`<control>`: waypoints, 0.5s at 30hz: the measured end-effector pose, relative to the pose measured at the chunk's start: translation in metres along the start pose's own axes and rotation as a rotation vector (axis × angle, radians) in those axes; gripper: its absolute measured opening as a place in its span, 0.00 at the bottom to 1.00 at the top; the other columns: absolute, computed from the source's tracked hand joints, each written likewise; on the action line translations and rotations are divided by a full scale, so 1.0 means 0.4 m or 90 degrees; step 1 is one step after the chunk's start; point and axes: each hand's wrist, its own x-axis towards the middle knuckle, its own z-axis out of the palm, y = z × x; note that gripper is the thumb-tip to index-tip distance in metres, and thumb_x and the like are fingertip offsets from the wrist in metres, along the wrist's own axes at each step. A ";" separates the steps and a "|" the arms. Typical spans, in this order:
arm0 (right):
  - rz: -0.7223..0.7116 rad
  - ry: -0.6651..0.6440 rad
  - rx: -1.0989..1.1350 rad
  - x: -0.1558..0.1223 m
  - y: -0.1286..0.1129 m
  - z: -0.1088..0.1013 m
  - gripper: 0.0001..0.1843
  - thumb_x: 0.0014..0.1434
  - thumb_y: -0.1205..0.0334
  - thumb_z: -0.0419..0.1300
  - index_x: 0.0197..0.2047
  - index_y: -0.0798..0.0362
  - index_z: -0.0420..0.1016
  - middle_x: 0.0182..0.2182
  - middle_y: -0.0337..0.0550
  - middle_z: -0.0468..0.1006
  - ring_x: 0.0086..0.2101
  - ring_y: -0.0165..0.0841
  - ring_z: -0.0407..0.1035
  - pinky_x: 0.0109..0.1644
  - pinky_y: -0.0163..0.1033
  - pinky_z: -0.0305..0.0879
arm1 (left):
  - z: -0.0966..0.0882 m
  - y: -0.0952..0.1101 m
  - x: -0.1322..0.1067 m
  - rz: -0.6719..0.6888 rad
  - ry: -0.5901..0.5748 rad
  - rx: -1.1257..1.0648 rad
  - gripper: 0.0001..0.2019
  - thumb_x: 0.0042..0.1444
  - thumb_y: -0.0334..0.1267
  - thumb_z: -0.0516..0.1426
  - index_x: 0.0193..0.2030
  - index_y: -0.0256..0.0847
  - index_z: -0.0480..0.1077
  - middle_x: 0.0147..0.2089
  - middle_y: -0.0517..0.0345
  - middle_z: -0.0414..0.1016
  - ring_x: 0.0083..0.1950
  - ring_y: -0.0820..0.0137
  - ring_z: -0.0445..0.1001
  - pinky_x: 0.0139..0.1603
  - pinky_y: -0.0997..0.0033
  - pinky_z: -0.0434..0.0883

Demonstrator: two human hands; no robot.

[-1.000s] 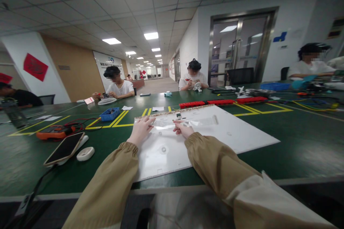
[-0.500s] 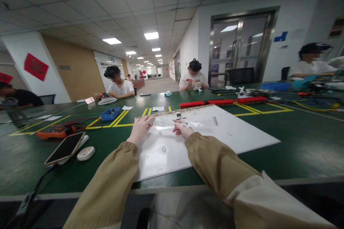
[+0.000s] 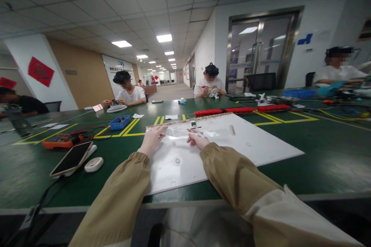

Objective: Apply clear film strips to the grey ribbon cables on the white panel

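A large white sheet (image 3: pixel 185 170) with a glossy surface and a rough brownish far edge lies on the green table. Across its upper part runs a clear plastic strip (image 3: pixel 222 132) with faint marks, like a ruler. My left hand (image 3: pixel 153 138) rests at the strip's left end, fingers stretched out flat over it. Closed in a pinch, my right hand (image 3: pixel 195 139) is over the middle of the strip; whatever its fingers hold is too small to make out. A small dark green piece (image 3: pixel 193 124) is just beyond it.
To the left are a phone (image 3: pixel 72 158), a white ring-shaped roll (image 3: pixel 94 164), an orange multimeter (image 3: pixel 62 141) with leads, and a blue tray (image 3: pixel 119 122). A red power strip (image 3: pixel 240 110) runs behind the sheet. Several people sit around the table, one opposite (image 3: pixel 210 85).
The whole view has shifted slightly. Both hands, the clear strip and the sheet keep nearly the same positions relative to each other.
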 end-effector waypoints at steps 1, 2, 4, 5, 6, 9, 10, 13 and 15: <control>0.001 -0.003 -0.003 0.000 0.000 0.000 0.13 0.61 0.72 0.52 0.50 0.60 0.66 0.15 0.33 0.72 0.13 0.22 0.60 0.17 0.25 0.55 | -0.001 0.000 0.000 -0.005 -0.001 0.001 0.21 0.57 0.33 0.56 0.58 0.47 0.64 0.54 0.53 0.73 0.50 0.58 0.73 0.46 0.63 0.69; 0.002 -0.007 -0.005 0.000 0.000 0.001 0.13 0.61 0.72 0.52 0.50 0.60 0.66 0.15 0.33 0.72 0.13 0.22 0.60 0.17 0.25 0.55 | -0.003 0.000 0.001 -0.013 -0.002 0.002 0.22 0.57 0.33 0.56 0.59 0.46 0.62 0.53 0.52 0.73 0.49 0.58 0.74 0.46 0.63 0.69; 0.003 -0.012 -0.011 0.002 0.002 0.001 0.14 0.61 0.72 0.52 0.51 0.60 0.66 0.15 0.33 0.72 0.13 0.21 0.60 0.17 0.24 0.55 | -0.004 -0.002 0.002 -0.031 -0.011 0.003 0.24 0.57 0.33 0.56 0.61 0.45 0.60 0.53 0.51 0.74 0.48 0.58 0.74 0.45 0.63 0.69; 0.003 -0.013 -0.013 0.003 0.004 0.002 0.14 0.61 0.72 0.52 0.51 0.60 0.66 0.15 0.33 0.72 0.13 0.21 0.60 0.17 0.24 0.55 | -0.005 -0.003 0.003 -0.039 -0.015 0.004 0.24 0.57 0.33 0.56 0.61 0.45 0.60 0.53 0.51 0.74 0.48 0.58 0.74 0.45 0.64 0.69; 0.003 -0.014 -0.015 0.005 0.006 0.002 0.15 0.61 0.72 0.52 0.51 0.60 0.66 0.15 0.33 0.72 0.13 0.21 0.60 0.17 0.24 0.55 | -0.005 -0.004 0.004 -0.044 -0.016 0.005 0.24 0.57 0.33 0.56 0.61 0.45 0.60 0.53 0.51 0.73 0.48 0.58 0.74 0.45 0.64 0.69; 0.002 -0.018 -0.021 0.011 0.014 0.002 0.16 0.60 0.72 0.53 0.52 0.61 0.67 0.15 0.33 0.73 0.13 0.21 0.60 0.18 0.25 0.55 | -0.007 -0.005 0.006 -0.049 -0.018 0.008 0.24 0.57 0.33 0.56 0.61 0.44 0.61 0.54 0.51 0.73 0.51 0.60 0.73 0.48 0.66 0.68; 0.001 -0.019 -0.023 0.013 0.017 0.002 0.16 0.60 0.72 0.53 0.52 0.61 0.67 0.16 0.33 0.73 0.13 0.22 0.60 0.18 0.25 0.56 | -0.008 -0.004 0.007 -0.051 -0.019 0.010 0.24 0.57 0.32 0.56 0.61 0.44 0.61 0.54 0.52 0.73 0.51 0.61 0.73 0.48 0.66 0.68; -0.003 -0.027 -0.028 0.016 0.021 0.002 0.17 0.60 0.72 0.53 0.52 0.61 0.67 0.16 0.34 0.73 0.13 0.22 0.60 0.18 0.25 0.56 | -0.012 -0.002 0.008 -0.052 -0.026 0.015 0.23 0.57 0.33 0.56 0.60 0.44 0.62 0.54 0.52 0.72 0.51 0.61 0.73 0.48 0.67 0.68; -0.007 -0.029 -0.030 0.016 0.021 0.001 0.16 0.60 0.71 0.52 0.52 0.61 0.66 0.16 0.34 0.73 0.13 0.22 0.60 0.18 0.25 0.56 | -0.013 -0.002 0.007 -0.049 -0.024 0.016 0.22 0.57 0.33 0.56 0.59 0.44 0.63 0.55 0.53 0.72 0.51 0.61 0.73 0.47 0.67 0.68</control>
